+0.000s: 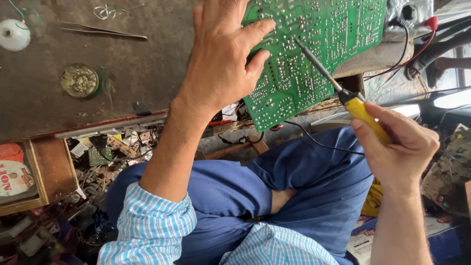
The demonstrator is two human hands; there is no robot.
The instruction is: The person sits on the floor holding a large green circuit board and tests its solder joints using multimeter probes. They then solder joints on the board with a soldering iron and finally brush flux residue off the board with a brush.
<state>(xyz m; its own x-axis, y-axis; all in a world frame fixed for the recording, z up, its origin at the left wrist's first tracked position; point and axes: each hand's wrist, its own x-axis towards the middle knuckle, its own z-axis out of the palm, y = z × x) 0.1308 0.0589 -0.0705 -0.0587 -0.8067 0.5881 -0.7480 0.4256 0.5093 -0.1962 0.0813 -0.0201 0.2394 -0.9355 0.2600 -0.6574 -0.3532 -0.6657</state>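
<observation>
A green circuit board [319, 44] lies solder-side up, overhanging the edge of a dark worn workbench [137, 68]. My left hand [221, 59] rests flat on the board's left part, fingers spread. My right hand [397, 142] grips the yellow handle of a soldering iron [360, 110]. Its thin metal tip touches the board near its middle [298, 43]. A black cord runs from the iron across my blue trousers.
On the bench lie tweezers [103, 32], a round tin of flux or solder dross [79, 80], a white spool [13, 34] and a solder coil [104, 11]. A wooden drawer [49, 169] hangs open below, beside loose electronic scrap. Red and black wires [412, 49] sit at top right.
</observation>
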